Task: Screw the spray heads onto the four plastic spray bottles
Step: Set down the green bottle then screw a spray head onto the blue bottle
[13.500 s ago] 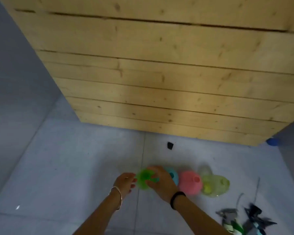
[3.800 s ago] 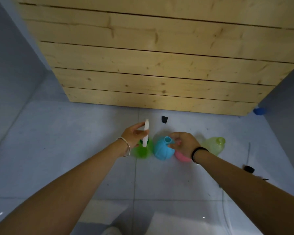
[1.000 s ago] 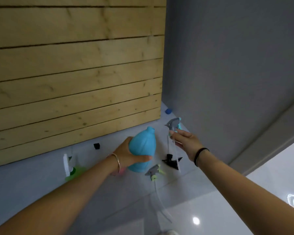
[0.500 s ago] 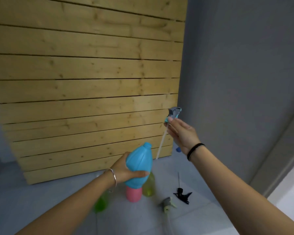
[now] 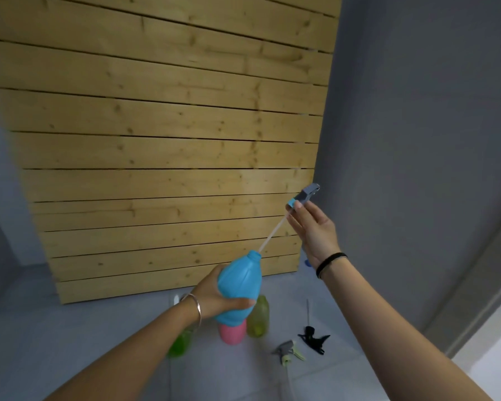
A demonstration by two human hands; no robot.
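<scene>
My left hand (image 5: pixel 214 293) grips the blue bottle (image 5: pixel 239 286) around its belly and holds it tilted in the air. My right hand (image 5: pixel 313 227) pinches a grey and blue spray head (image 5: pixel 305 195) above and to the right of it. The head's thin dip tube (image 5: pixel 272 234) slants down with its tip at the bottle's mouth. Below on the floor stand a pink bottle (image 5: pixel 233 332), a yellow-green bottle (image 5: pixel 258 316) and a green bottle (image 5: pixel 180 344), the last partly hidden by my left arm.
A grey and yellow-green spray head (image 5: pixel 289 351) and a black spray head (image 5: pixel 314 338) lie on the grey tiled floor to the right of the bottles. A wooden plank wall (image 5: pixel 162 140) rises behind them. A grey wall (image 5: pixel 417 140) stands at the right.
Both hands have lifted higher. The right hand has brought the spray head over, so the dip tube's tip now meets the blue bottle's mouth.
</scene>
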